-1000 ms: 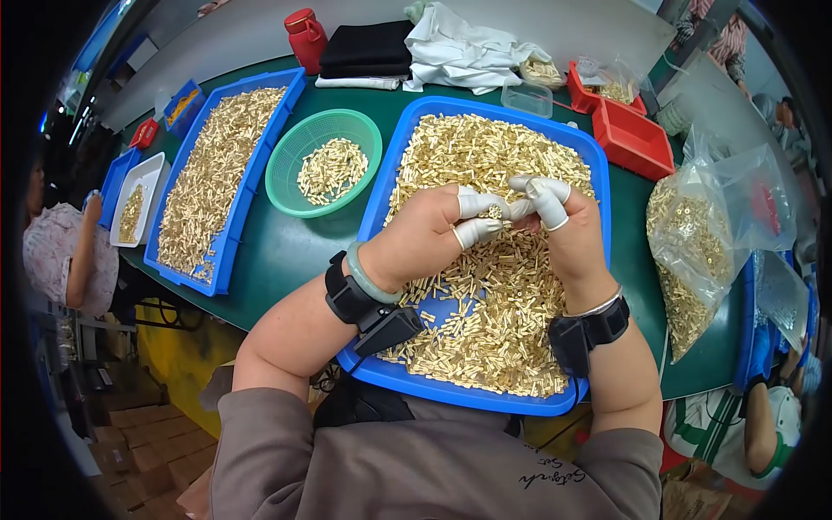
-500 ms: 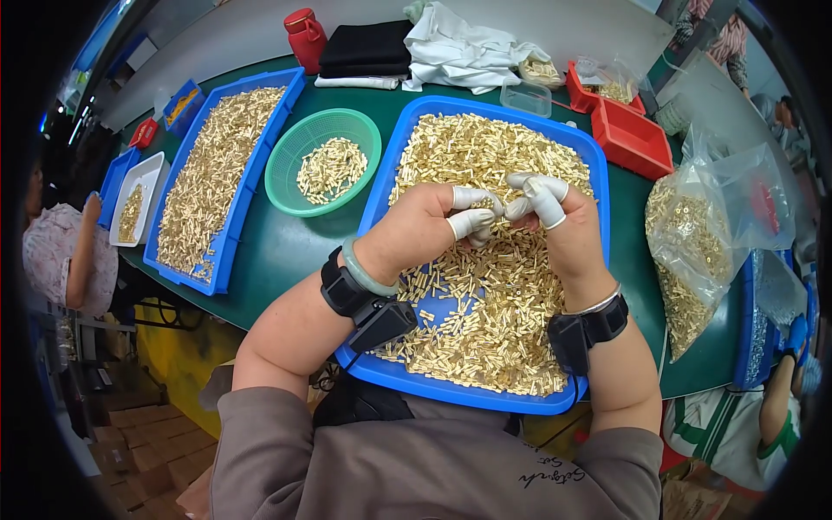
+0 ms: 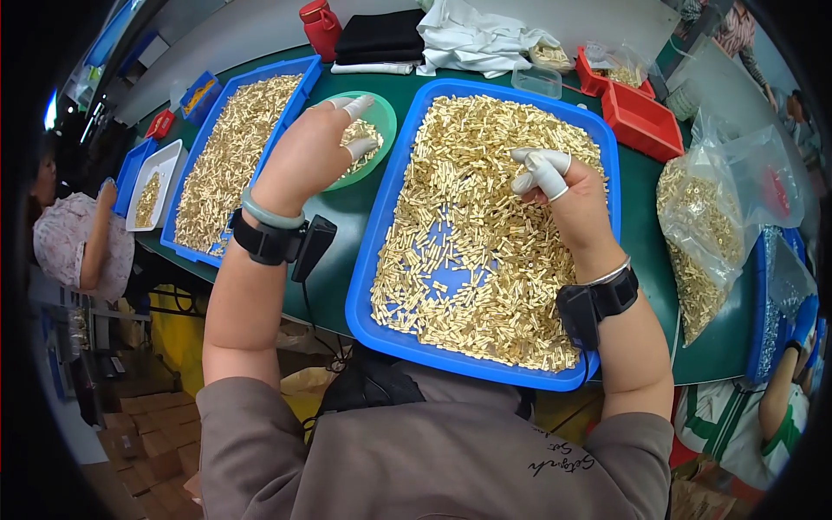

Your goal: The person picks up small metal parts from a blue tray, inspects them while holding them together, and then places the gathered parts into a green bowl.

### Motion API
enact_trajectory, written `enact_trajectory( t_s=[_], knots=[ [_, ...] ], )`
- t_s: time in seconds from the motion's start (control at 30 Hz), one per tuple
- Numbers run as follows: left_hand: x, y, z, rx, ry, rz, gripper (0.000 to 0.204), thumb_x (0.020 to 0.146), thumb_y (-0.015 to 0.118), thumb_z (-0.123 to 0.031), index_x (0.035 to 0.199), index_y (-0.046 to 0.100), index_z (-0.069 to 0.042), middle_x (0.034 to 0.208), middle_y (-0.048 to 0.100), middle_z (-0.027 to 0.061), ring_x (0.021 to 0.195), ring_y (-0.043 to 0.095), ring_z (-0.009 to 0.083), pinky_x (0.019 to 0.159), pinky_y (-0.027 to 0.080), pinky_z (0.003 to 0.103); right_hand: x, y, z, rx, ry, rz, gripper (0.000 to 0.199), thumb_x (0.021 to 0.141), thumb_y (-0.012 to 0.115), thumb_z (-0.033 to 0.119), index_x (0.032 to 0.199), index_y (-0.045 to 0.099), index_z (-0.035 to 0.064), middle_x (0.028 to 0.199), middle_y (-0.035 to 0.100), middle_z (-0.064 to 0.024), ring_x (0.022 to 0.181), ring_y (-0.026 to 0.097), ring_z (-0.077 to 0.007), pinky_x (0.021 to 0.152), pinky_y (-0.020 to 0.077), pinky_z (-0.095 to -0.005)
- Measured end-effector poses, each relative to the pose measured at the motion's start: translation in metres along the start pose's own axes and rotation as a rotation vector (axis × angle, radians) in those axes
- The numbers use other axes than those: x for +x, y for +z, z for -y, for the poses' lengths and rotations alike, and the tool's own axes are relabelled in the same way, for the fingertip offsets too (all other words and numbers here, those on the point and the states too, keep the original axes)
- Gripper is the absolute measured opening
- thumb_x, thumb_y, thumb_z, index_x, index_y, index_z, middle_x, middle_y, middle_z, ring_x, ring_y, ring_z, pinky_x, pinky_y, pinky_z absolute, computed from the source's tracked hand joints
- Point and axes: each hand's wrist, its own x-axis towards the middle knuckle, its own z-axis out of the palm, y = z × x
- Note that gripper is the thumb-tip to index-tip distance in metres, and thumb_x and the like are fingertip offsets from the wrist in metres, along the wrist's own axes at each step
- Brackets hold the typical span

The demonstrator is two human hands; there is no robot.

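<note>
My left hand, with white finger cots on the fingertips, is over a round green basket. Its thumb and fingers are apart, and small brass-coloured pieces lie in the basket under them. Above the big blue tray is my right hand, also in white finger cots. Its thumb and fingers are bent together in a pinch; anything between them is hidden. Small tubular brass-coloured pieces cover most of the tray, with patches of blue bottom showing through.
Left of the basket lies a long blue tray of similar pieces. A red bottle, black cloth and white cloth sit at the back. A red bin and a filled clear bag are at right. Co-workers sit at both sides.
My left hand has parted from my right and moved left from above the blue tray to the green basket, its fingers spreading. My right hand stays over the tray, still pinched.
</note>
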Motion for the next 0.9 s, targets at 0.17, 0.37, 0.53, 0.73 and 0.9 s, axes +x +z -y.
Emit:
enact_trajectory(
  t_s=[0.17,0.37,0.53,0.73,0.9],
  knots=[
    [-0.001,0.021,-0.025,-0.145,0.214,0.275,0.033,0.075,0.057,-0.009,0.108,0.054,-0.004,0.108,0.053,0.0128,0.096,0.049,0.0302,0.082,0.041,0.035,-0.002,-0.002,-0.002,-0.019,0.009,0.004,0.024,0.087,0.05,0.019,0.099,0.06,0.0011,0.073,0.061,-0.0014,0.063,0.055,-0.0064,0.058,0.0435,-0.0191],
    [0.017,0.044,-0.027,0.13,0.638,0.29,0.034,0.07,0.053,-0.004,0.104,0.057,-0.007,0.104,0.053,0.0104,0.093,0.052,0.0279,0.078,0.043,0.035,-0.001,0.002,0.0,-0.008,0.024,0.013,0.021,0.086,0.051,0.016,0.098,0.06,0.001,0.072,0.061,-0.0022,0.063,0.055,-0.007,0.059,0.0442,-0.02],
    [0.029,0.058,-0.03,0.148,0.744,0.305,0.023,0.071,0.052,-0.005,0.091,0.061,-0.006,0.092,0.055,0.0092,0.087,0.053,0.0263,0.075,0.043,0.034,-0.001,0.0,0.001,-0.027,0.032,0.018,0.02,0.086,0.051,0.014,0.098,0.061,0.0009,0.073,0.061,-0.0029,0.064,0.055,-0.0075,0.059,0.0443,-0.0208],
    [0.035,0.072,-0.037,0.164,0.653,0.494,0.01,0.071,0.053,-0.007,0.076,0.061,-0.004,0.08,0.056,0.0095,0.079,0.056,0.0271,0.071,0.045,0.036,0.0,0.0,-0.002,-0.043,0.016,0.042,0.02,0.086,0.052,0.013,0.098,0.061,0.001,0.073,0.061,-0.0034,0.065,0.054,-0.0075,0.059,0.0441,-0.021],
    [0.039,0.078,-0.037,0.158,0.626,0.495,0.009,0.071,0.054,-0.01,0.07,0.059,-0.002,0.072,0.056,0.0117,0.073,0.057,0.029,0.066,0.046,0.039,-0.001,0.002,0.0,-0.027,0.03,0.052,0.019,0.085,0.052,0.012,0.098,0.061,0.002,0.073,0.061,-0.003,0.065,0.054,-0.0074,0.059,0.0439,-0.0209]
  ],
)
